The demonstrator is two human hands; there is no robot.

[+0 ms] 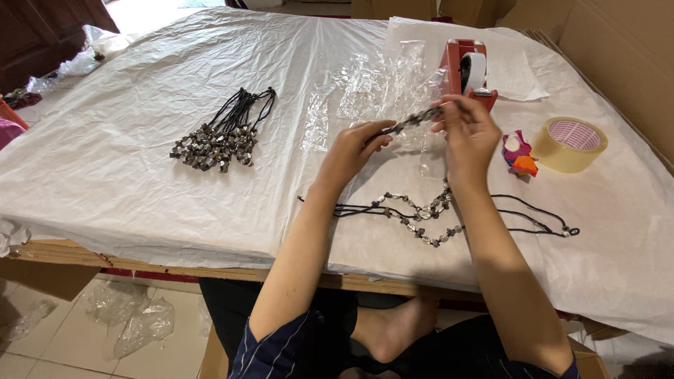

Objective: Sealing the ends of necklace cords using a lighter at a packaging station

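A table covered in white plastic sheet [140, 140] fills the view. At its centre a beaded necklace [414, 119] is held stretched, pinched in the left hand [354, 151] and the right hand [467, 133]. It is probably best kept taut. Clear bags [365, 88] lie at twelve o'clock, loose necklaces [421, 214] at six, a bundle [221, 137] at nine.

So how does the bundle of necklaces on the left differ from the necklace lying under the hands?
The bundle of necklaces is gathered tight, cords together and beads heaped at one end; the loose necklace is spread wide across the white sheet. The bundle lies far from both hands; the loose necklace lies just below the left hand and right hand. Both have dark cords and shiny beads.
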